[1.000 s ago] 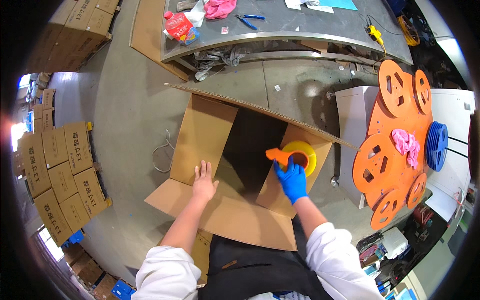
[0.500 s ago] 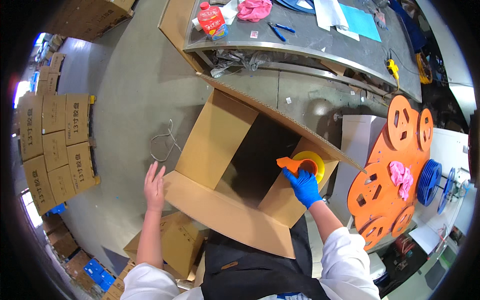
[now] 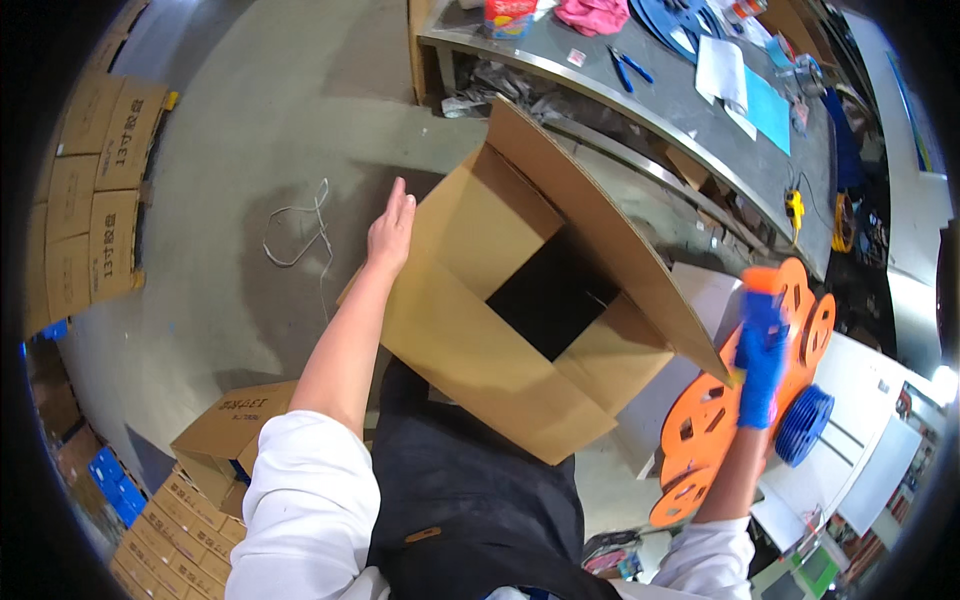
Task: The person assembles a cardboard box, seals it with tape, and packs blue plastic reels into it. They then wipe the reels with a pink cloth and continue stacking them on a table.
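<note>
Cardboard box [image 3: 470, 335]: centre of frame, set askew, mouth open to the camera. State of the fingers?

Left hand [image 3: 389, 235], bare: fingers straight and together, at the box's left edge; contact cannot be told. Right hand [image 3: 762, 350], blue glove, right of centre, blurred: fingers closed on an orange tape dispenser [image 3: 764, 280], of which the upper end shows.

Contents of the box?

Inner walls plain brown, bottom black. One thin pale streak inside, right of the middle. Whether anything lies in the dark: cannot tell.

Other containers?

Smaller carton [image 3: 230, 425], lower left, near the left sleeve [image 3: 305, 510]; interior mostly hidden. Stacked cartons [image 3: 105, 190] along the left rim, contents not visible. Blue crates [image 3: 115, 485], lower left.

Surroundings, obstructions?

Raised flap [image 3: 600, 220] stands between the box mouth and the grey table [image 3: 690, 112], upper right. On the table: pink cloth [image 3: 592, 12], pliers [image 3: 623, 76], light-blue sheet [image 3: 768, 110]. Orange plates [image 3: 700, 415] and blue reels [image 3: 803, 425] at right; gloved hand and forearm partly cover the plates. Looped cord [image 3: 323, 232] on the floor, left of the bare hand.
</note>
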A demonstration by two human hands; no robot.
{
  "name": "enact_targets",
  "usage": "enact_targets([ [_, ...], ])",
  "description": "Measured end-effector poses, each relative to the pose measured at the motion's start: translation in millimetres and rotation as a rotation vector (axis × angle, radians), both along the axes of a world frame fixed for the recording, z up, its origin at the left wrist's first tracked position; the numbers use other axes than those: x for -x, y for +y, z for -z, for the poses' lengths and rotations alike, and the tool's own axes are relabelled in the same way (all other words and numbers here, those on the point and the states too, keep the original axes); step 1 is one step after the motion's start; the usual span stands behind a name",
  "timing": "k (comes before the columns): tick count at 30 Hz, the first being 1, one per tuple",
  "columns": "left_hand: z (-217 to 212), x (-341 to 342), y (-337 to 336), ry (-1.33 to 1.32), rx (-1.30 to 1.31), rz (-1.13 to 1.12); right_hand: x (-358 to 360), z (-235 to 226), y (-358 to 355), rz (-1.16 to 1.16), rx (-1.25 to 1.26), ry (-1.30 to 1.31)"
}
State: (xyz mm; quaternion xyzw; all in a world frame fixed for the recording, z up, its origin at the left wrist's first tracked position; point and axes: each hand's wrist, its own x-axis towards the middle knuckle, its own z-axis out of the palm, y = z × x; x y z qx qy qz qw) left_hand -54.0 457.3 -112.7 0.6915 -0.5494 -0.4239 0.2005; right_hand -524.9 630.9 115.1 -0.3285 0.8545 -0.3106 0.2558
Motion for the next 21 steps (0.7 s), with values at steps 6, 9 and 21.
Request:
enact_targets([
  [6, -13.7, -1.7, 13.8, 0.463, -0.083, -0.171, -171.7, 116.0, 56.7, -0.453, -0.408, 0.310],
  [9, -12.6, -2.6, 20.8, 0.101, 0.020, 0.012, -184.3, 153.8, 70.8, -0.405, -0.363, 0.368],
  [21, 16.2, 30.9, 34.7, -0.771, 0.410, 0.099, -144.9, 47.6, 36.8, -0.258, -0.127, -0.755],
])
